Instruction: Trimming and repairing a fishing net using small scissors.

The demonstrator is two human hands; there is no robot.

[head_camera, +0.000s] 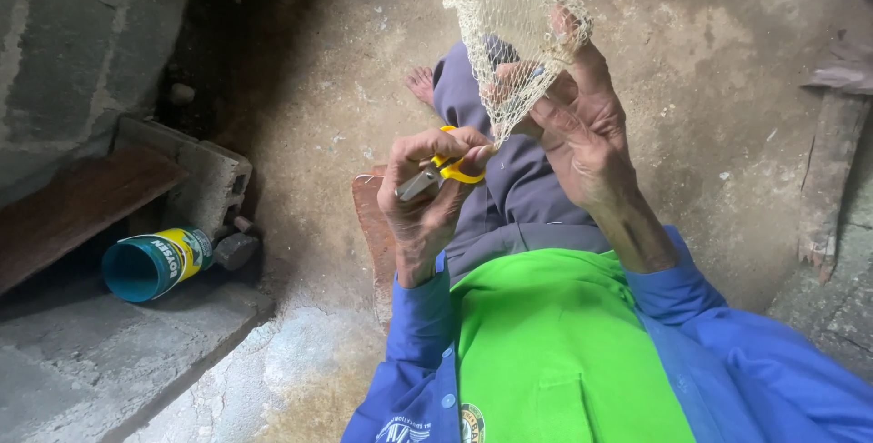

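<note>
A person's left hand (427, 193) has its fingers clamped on yellow-handled scissors (446, 170), just beside the right hand (582, 125), whose fingers pinch a cream net (509, 15) hanging above a concrete floor (727, 88).

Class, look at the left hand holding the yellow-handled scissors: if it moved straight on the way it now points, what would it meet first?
Most likely the cream net. The left hand points its scissors up-right toward the net's lower tip, just ahead; depth is unclear.
</note>
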